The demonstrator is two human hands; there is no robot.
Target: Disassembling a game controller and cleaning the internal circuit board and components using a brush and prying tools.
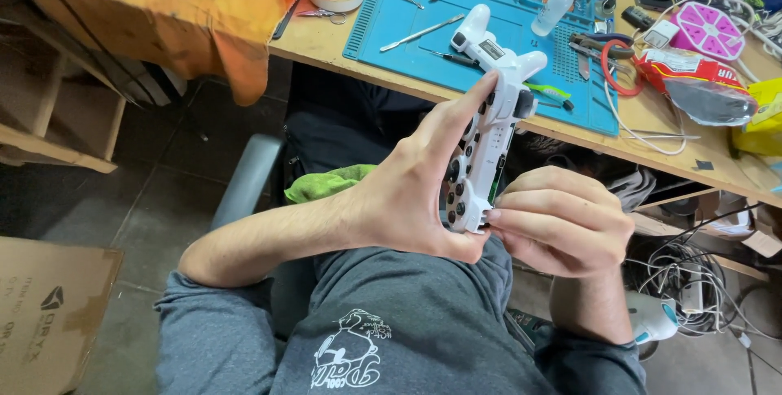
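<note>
A white game controller [487,114] is held upright above my lap, its button side turned toward my left palm. My left hand [415,187] wraps its left side, index finger stretched up along the edge, thumb under the bottom grip. My right hand [554,220] curls against the lower right edge of the controller, fingertips pressing at the seam of the shell. Both hands grip the same controller, just below the front edge of the wooden workbench [326,41].
A blue work mat [399,24] on the bench carries screwdrivers, tweezers, a small white bottle [558,4] and pliers. A snack bag [692,81] and pink power hub [713,28] lie right. A cardboard box [49,309] sits lower left; tangled cables [684,277] lower right.
</note>
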